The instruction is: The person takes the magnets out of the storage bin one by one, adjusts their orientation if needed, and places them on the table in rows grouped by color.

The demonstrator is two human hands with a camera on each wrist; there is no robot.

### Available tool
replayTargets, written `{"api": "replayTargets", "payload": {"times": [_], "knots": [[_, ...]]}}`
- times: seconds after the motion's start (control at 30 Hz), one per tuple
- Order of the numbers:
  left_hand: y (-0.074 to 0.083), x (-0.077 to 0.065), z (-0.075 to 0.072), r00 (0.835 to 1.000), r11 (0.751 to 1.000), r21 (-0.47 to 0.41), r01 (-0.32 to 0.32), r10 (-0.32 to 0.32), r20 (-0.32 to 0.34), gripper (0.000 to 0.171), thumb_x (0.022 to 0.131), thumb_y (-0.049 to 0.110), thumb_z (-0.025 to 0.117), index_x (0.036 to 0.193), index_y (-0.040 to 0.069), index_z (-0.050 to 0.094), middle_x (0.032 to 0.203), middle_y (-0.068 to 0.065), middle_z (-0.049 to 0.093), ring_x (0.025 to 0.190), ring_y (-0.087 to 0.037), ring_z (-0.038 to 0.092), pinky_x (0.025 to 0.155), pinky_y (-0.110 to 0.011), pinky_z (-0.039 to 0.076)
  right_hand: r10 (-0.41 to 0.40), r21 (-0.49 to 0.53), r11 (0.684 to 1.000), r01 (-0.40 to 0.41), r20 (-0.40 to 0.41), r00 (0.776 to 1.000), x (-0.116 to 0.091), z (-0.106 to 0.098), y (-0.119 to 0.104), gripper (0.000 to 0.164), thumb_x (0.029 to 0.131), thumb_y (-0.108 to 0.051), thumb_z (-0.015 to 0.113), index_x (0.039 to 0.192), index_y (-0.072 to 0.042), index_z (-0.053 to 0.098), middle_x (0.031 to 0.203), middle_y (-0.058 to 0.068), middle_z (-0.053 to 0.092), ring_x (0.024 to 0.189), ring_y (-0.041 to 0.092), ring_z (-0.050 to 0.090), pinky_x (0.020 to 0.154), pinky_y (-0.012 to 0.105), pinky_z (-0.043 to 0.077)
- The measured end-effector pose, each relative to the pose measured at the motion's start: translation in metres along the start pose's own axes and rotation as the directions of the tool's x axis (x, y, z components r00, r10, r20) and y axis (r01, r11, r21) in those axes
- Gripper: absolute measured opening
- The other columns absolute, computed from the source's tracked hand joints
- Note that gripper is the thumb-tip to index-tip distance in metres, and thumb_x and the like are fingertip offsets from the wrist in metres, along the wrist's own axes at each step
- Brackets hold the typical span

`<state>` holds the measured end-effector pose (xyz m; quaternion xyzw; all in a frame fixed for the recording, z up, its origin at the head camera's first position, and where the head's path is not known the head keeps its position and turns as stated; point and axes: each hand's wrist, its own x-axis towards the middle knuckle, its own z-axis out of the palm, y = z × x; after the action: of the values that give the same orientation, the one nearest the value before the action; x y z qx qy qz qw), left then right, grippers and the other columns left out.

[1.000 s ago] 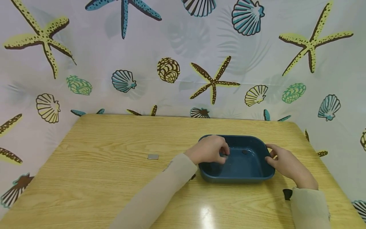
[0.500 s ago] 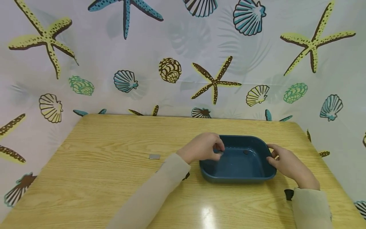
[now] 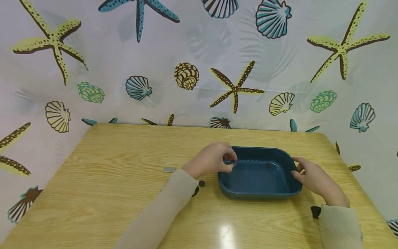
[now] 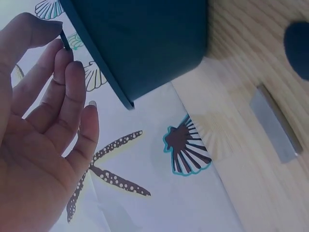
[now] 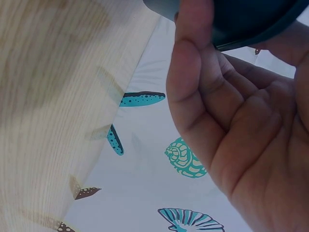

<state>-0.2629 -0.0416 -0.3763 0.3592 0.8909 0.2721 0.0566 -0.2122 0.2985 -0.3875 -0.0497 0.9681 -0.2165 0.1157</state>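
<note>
My left hand point(image 3: 214, 159) is over the left end of a dark blue rectangular bin point(image 3: 261, 195). Between its thumb and fingertips it pinches a small thin dark piece point(image 4: 65, 39), seen edge-on in the left wrist view. My right hand point(image 3: 314, 178) grips the bin's right rim, thumb on one side and fingers on the other. Inside the bin, near the back right, lies a small dark disc point(image 3: 268, 165). Another dark disc point(image 3: 201, 183) lies on the table just left of the bin, close to my left sleeve.
A small grey rectangular plate point(image 3: 169, 169) lies flat on the wooden table point(image 3: 118, 166), left of my left wrist. Behind the table hangs a white cloth point(image 3: 161, 45) printed with starfish and shells. A black object point(image 3: 315, 211) shows beside my right sleeve.
My left hand has drawn back leftward from over the bin's inside toward its left rim, still pinching the piece. The dark disc on the table has come into view. The right hand keeps its hold.
</note>
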Motion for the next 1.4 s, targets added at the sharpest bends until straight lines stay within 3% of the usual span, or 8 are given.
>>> {"api": "replayTargets", "payload": {"times": [0.37,0.63,0.87,1.13,1.4], "knots": [[-0.020,-0.019,-0.009,0.995,0.996,-0.020,0.082,-0.083,-0.063,0.015,0.089,0.014,0.079,0.104,0.014,0.078,0.102,0.000,0.069,0.100,-0.023,0.067,0.089,-0.035,0.056,0.004,-0.004,1.000,-0.004,0.008,1.000,0.000,-0.003,0.003,0.060,0.105,-0.017,0.056,0.154,0.009,0.033,0.111,0.020,0.063,0.084,0.019,0.061,0.072,0.035,0.049],[-0.034,-0.036,-0.014,0.990,0.997,0.018,0.074,-0.072,-0.122,0.011,0.090,0.015,0.077,0.101,0.014,0.079,0.099,0.001,0.070,0.097,-0.021,0.067,0.087,-0.032,0.056,0.009,-0.002,1.000,-0.009,0.012,1.000,-0.001,-0.003,0.002,0.060,0.105,-0.016,0.056,0.154,0.009,0.033,0.112,0.021,0.063,0.085,0.020,0.061,0.073,0.034,0.049],[-0.050,-0.056,-0.013,0.977,0.991,-0.033,0.127,-0.131,-0.169,0.012,0.088,0.014,0.080,0.100,0.014,0.078,0.099,0.001,0.070,0.097,-0.024,0.067,0.088,-0.034,0.055,0.010,0.001,1.000,-0.010,0.007,1.000,0.000,-0.002,0.001,0.059,0.105,-0.016,0.057,0.154,0.009,0.034,0.111,0.020,0.063,0.084,0.020,0.060,0.072,0.034,0.049],[-0.064,-0.069,-0.009,0.972,0.991,-0.036,0.131,-0.136,-0.189,0.010,0.088,0.013,0.080,0.098,0.013,0.078,0.097,0.001,0.070,0.091,-0.020,0.065,0.085,-0.035,0.057,0.008,0.007,1.000,-0.008,0.008,1.000,0.000,-0.001,0.001,0.060,0.105,-0.016,0.057,0.154,0.009,0.033,0.110,0.020,0.063,0.082,0.019,0.059,0.071,0.034,0.048],[-0.072,-0.079,-0.011,0.967,0.981,-0.045,0.191,-0.196,-0.161,0.011,0.087,0.013,0.081,0.097,0.014,0.078,0.095,0.002,0.071,0.091,-0.020,0.065,0.084,-0.033,0.055,0.005,0.008,1.000,-0.005,0.001,1.000,-0.001,0.001,0.000,0.059,0.105,-0.016,0.057,0.153,0.009,0.035,0.109,0.019,0.063,0.083,0.019,0.060,0.071,0.034,0.048]]}}
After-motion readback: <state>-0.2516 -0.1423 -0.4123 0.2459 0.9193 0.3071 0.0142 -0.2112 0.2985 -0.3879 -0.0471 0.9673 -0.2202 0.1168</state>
